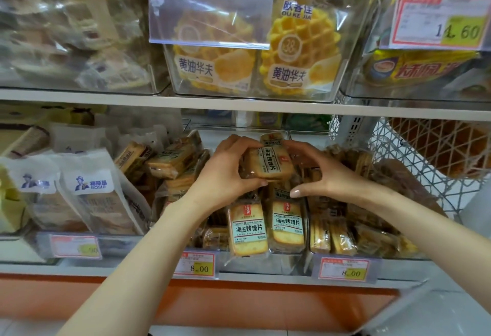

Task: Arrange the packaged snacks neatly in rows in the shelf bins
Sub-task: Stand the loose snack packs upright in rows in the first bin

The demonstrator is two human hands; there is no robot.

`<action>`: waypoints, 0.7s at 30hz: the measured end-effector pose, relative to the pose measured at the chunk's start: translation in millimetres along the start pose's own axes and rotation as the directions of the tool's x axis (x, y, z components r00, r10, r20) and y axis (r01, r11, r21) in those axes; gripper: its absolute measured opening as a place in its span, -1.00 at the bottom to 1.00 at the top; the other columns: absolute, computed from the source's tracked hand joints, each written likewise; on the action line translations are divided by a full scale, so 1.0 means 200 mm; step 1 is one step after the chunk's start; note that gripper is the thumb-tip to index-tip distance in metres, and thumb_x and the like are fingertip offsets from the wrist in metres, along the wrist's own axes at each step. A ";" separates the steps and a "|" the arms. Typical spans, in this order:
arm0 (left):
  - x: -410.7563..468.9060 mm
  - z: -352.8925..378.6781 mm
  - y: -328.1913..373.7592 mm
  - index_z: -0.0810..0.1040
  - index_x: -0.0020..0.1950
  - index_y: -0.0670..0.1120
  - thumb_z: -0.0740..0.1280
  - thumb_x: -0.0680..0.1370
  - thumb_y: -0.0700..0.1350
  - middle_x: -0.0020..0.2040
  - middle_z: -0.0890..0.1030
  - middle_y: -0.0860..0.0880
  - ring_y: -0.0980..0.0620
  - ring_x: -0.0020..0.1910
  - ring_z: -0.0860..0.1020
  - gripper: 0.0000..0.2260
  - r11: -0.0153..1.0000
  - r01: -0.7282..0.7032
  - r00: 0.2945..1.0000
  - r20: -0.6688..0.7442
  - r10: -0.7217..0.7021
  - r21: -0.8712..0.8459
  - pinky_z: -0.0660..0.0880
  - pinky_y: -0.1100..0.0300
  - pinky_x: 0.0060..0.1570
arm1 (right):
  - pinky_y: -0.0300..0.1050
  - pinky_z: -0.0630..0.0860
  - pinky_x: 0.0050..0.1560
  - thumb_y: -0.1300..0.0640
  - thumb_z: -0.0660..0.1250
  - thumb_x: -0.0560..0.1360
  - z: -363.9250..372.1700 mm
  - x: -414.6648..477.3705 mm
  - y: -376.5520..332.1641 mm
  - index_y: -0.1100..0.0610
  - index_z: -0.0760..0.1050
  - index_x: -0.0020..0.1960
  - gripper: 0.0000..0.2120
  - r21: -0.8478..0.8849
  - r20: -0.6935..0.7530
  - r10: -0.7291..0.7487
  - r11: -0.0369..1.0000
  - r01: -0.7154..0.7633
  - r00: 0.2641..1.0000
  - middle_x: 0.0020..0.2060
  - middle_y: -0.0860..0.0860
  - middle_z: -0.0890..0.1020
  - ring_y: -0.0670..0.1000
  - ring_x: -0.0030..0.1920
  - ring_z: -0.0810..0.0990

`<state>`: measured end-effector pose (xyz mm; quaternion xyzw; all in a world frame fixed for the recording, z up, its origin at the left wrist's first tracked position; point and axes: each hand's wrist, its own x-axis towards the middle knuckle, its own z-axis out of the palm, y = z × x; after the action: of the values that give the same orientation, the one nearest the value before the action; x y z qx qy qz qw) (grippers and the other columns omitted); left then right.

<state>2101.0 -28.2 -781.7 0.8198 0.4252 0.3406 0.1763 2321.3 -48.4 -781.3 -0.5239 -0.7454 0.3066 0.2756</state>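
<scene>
A clear pack of toasted bread slices (268, 163) with a white label hangs above the middle bin of the lower shelf. My left hand (225, 173) grips its left side, thumb under the pack and fingers over its top edge. My right hand (318, 173) curls round its right side, fingertips on the top and thumb below. Two matching packs (248, 226) (288, 223) stand upright side by side at the front of the clear bin (265, 262). More of the same packs (172, 160) lie tumbled to the left.
White-wrapped bread bags (93, 189) fill the left bin. Darker snack packs (345, 232) fill the right bin, next to a white wire basket (414, 160). Waffle packs (300, 49) sit in a clear bin on the shelf above. Price tags (196, 265) line the shelf's front edge.
</scene>
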 end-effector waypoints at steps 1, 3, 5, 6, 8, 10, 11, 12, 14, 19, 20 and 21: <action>0.00 0.00 0.00 0.42 0.25 -0.03 0.52 0.32 -0.06 0.11 0.41 0.04 0.05 0.18 0.38 -0.45 1.000 0.013 0.999 -0.039 -0.012 0.025 0.40 0.20 0.08 | -0.09 0.37 0.31 -0.11 0.49 0.21 0.00 0.01 -0.02 -0.31 0.20 0.34 -0.22 0.024 -0.043 0.010 1.000 -0.009 0.999 0.29 -0.16 0.44 -0.11 0.28 0.43; 0.00 0.01 0.00 0.40 0.24 -0.07 0.52 0.32 -0.07 0.14 0.40 -0.01 0.03 0.20 0.34 -0.45 0.998 0.032 0.993 -0.116 -0.025 0.060 0.35 0.24 0.07 | -0.22 0.43 0.17 -0.17 0.43 0.22 0.01 0.02 -0.07 -0.21 0.26 0.33 -0.28 0.050 -0.124 0.031 0.998 -0.025 0.992 0.16 -0.18 0.52 -0.14 0.16 0.51; 0.00 0.01 0.00 0.39 0.25 -0.11 0.52 0.32 -0.08 0.17 0.39 -0.04 -0.01 0.21 0.33 -0.44 0.997 0.035 0.987 -0.162 -0.024 0.068 0.32 0.25 0.08 | -0.34 0.45 0.10 -0.19 0.43 0.24 0.05 0.05 -0.11 -0.18 0.30 0.29 -0.34 0.080 -0.131 0.039 0.996 -0.029 0.991 0.07 -0.23 0.54 -0.21 0.08 0.53; 0.00 0.02 0.01 0.38 0.26 -0.12 0.52 0.32 -0.08 0.17 0.37 -0.04 -0.01 0.22 0.33 -0.43 0.998 0.034 0.984 -0.175 -0.022 0.061 0.31 0.26 0.10 | -0.39 0.44 0.08 -0.17 0.44 0.26 0.08 0.06 -0.14 -0.17 0.31 0.29 -0.36 0.090 -0.119 0.045 0.995 -0.035 0.992 0.07 -0.24 0.53 -0.23 0.08 0.53; 0.00 0.02 0.02 0.34 0.29 -0.13 0.51 0.33 -0.08 0.17 0.33 0.00 0.00 0.23 0.32 -0.40 0.999 0.038 0.981 -0.191 -0.033 0.021 0.30 0.27 0.13 | -0.34 0.41 0.11 -0.22 0.43 0.22 0.12 0.09 -0.16 -0.10 0.29 0.37 -0.24 0.087 -0.106 0.072 0.994 -0.063 0.992 0.16 -0.19 0.49 -0.16 0.14 0.50; -0.01 0.01 0.03 0.29 0.32 -0.12 0.52 0.34 -0.10 0.15 0.28 0.05 0.04 0.23 0.32 -0.36 0.999 0.037 0.985 -0.170 -0.042 -0.033 0.28 0.31 0.14 | -0.23 0.39 0.20 -0.25 0.42 0.20 0.15 0.11 -0.17 -0.01 0.24 0.44 -0.12 0.103 -0.118 0.103 0.991 -0.091 0.988 0.25 -0.13 0.45 -0.09 0.22 0.46; -0.01 0.01 0.03 0.27 0.33 -0.11 0.53 0.33 -0.10 0.14 0.26 0.07 0.05 0.23 0.32 -0.33 0.998 0.033 0.989 -0.141 -0.040 -0.050 0.26 0.35 0.14 | -0.21 0.38 0.23 -0.23 0.44 0.20 0.16 0.12 -0.17 0.02 0.24 0.45 -0.10 0.130 -0.124 0.105 0.988 -0.088 0.987 0.28 -0.10 0.44 -0.07 0.25 0.45; -0.01 0.01 0.02 0.27 0.33 -0.12 0.54 0.31 -0.10 0.15 0.26 0.08 0.06 0.24 0.31 -0.31 0.998 0.026 0.993 -0.111 -0.033 -0.062 0.25 0.37 0.13 | -0.21 0.37 0.23 -0.20 0.47 0.22 0.16 0.13 -0.17 0.03 0.25 0.44 -0.13 0.149 -0.131 0.099 0.986 -0.079 0.986 0.29 -0.10 0.44 -0.07 0.26 0.44; -0.01 0.00 0.00 0.27 0.32 -0.11 0.55 0.29 -0.10 0.17 0.28 0.06 0.04 0.26 0.32 -0.30 0.997 0.022 0.998 -0.059 -0.026 -0.078 0.28 0.33 0.18 | -0.33 0.39 0.12 -0.02 0.51 0.31 0.17 0.15 -0.17 0.04 0.30 0.39 -0.27 0.152 -0.149 0.079 0.987 -0.056 0.986 0.19 -0.11 0.47 -0.09 0.20 0.46; -0.05 -0.07 -0.05 0.22 0.42 -0.04 0.50 0.36 -0.01 0.36 0.27 -0.01 0.05 0.38 0.20 -0.28 0.995 -0.012 1.000 -0.026 0.015 0.101 0.15 0.27 0.31 | -0.17 0.42 0.20 0.12 0.52 0.33 0.11 0.27 -0.12 0.07 0.27 0.42 -0.27 0.047 -0.195 0.028 0.999 -0.019 0.980 0.28 0.01 0.42 0.00 0.23 0.43; -0.06 -0.09 -0.07 0.26 0.41 -0.05 0.47 0.38 0.01 0.36 0.29 -0.02 0.02 0.37 0.21 -0.33 0.987 -0.011 0.998 -0.066 0.022 0.158 0.17 0.24 0.30 | -0.29 0.41 0.12 0.12 0.52 0.33 0.08 0.31 -0.11 0.08 0.27 0.41 -0.28 -0.012 -0.194 0.008 1.000 -0.010 0.981 0.27 0.00 0.42 -0.03 0.21 0.42; -0.08 -0.12 -0.08 0.31 0.39 -0.06 0.45 0.40 0.03 0.35 0.33 -0.04 -0.01 0.36 0.25 -0.38 0.979 0.001 0.994 -0.106 0.021 0.204 0.22 0.18 0.30 | -0.42 0.37 0.01 0.14 0.51 0.34 0.05 0.34 -0.11 0.09 0.28 0.38 -0.31 -0.054 -0.196 -0.005 0.999 -0.006 0.981 0.22 -0.01 0.42 -0.07 0.17 0.41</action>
<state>2068.8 -30.7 -781.3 0.8161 0.4627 0.3397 0.0668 2280.0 8.0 -766.5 -0.5590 -0.7226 0.2330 0.3334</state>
